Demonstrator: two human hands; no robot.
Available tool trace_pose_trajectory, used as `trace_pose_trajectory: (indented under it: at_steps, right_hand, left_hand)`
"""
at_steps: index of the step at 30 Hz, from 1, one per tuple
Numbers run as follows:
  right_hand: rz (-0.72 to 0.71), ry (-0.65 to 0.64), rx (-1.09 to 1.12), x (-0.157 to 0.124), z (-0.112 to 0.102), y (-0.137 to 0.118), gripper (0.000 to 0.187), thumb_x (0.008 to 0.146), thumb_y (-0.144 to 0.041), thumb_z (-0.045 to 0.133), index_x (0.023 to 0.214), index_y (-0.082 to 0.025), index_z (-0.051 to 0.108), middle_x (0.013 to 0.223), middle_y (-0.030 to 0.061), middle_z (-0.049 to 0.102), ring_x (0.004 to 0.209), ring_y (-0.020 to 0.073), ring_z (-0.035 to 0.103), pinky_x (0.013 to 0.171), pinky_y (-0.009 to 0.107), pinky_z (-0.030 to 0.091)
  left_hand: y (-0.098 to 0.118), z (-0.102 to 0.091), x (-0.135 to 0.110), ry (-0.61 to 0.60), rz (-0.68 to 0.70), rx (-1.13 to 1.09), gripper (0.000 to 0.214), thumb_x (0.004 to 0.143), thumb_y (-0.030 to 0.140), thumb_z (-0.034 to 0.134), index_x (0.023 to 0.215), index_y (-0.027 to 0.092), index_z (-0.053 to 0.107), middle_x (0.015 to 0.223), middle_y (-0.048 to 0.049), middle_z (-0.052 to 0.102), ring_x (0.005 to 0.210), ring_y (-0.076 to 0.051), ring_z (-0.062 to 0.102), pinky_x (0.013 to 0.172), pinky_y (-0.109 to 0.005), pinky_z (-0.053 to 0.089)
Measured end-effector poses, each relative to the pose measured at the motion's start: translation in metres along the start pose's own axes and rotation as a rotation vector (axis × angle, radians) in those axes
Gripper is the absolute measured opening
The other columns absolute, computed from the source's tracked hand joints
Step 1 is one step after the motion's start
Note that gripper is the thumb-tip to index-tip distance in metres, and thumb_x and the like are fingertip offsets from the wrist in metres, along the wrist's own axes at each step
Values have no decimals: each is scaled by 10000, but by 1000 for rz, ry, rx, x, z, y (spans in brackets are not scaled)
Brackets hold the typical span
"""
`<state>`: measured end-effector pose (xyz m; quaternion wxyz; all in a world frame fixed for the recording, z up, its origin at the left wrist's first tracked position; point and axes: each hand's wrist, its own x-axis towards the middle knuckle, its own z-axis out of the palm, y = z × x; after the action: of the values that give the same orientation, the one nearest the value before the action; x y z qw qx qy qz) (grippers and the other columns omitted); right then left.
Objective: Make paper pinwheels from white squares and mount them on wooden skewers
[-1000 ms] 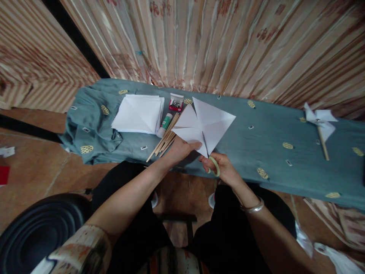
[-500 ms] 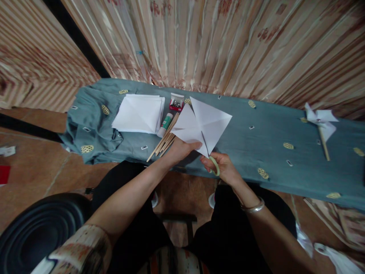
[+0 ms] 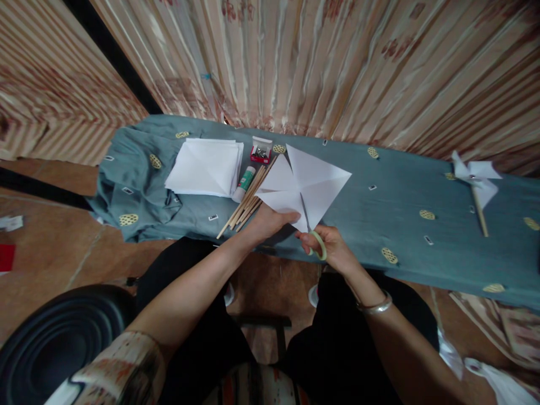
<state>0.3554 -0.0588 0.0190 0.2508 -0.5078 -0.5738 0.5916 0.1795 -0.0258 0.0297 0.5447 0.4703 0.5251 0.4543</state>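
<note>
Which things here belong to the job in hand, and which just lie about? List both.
Belong: scissors and sheet, both in hand; likely also paper stack, sticks, glue stick, red box, pinwheel.

Lying about, it seems: red piece and white scrap, both on the floor.

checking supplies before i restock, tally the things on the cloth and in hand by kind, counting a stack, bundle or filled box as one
Paper stack: 1
Slit paper sheet: 1
Scissors: 1
Stick bundle: 1
Green-and-white tube: 1
Open red box: 1
Pinwheel: 1
Total: 7
</note>
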Motion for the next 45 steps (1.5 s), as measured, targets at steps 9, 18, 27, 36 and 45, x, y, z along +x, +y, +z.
trace_pose_trajectory:
  at_steps: [9,18,27,36,45]
  right_hand:
    - [25,10,-18,0,0,2,562,706,-709,655,537,-182,558,486,-19,504,457,85,407,465,246,324]
    - [24,23,16,1,2,-2,555,676,-683,694,499,-188,517,453,-41,459,424,60,334,427,231,276]
    - [16,33,16,0,3,-8,578,657,-697,698,470,-193,486,430,-50,417,417,56,317,419,235,253]
    - [42,23,34,0,3,-8,607,605,-754,698,497,-195,489,454,-37,456,437,69,350,435,239,274]
    - [62,-190,4,-10,-16,-17,598,642,-741,699,805,-170,633,581,-20,543,528,106,451,497,244,341]
  left_hand:
    - [0,-1,0,16,8,19,203,580,185,711,762,186,624,829,-14,712,831,-193,642,842,-334,532]
    - [-3,-2,0,32,4,3,260,580,183,727,823,174,636,883,-22,718,862,-182,646,885,-337,518]
    - [-6,-2,1,43,31,-55,326,564,168,741,877,175,649,925,-32,718,886,-186,645,910,-345,506]
    - [-2,-2,0,39,22,-29,337,564,171,737,886,170,637,936,-42,708,876,-193,640,901,-355,502]
    - [-2,-13,12,99,57,-181,363,523,229,746,862,168,632,904,-38,688,817,-183,622,805,-319,504]
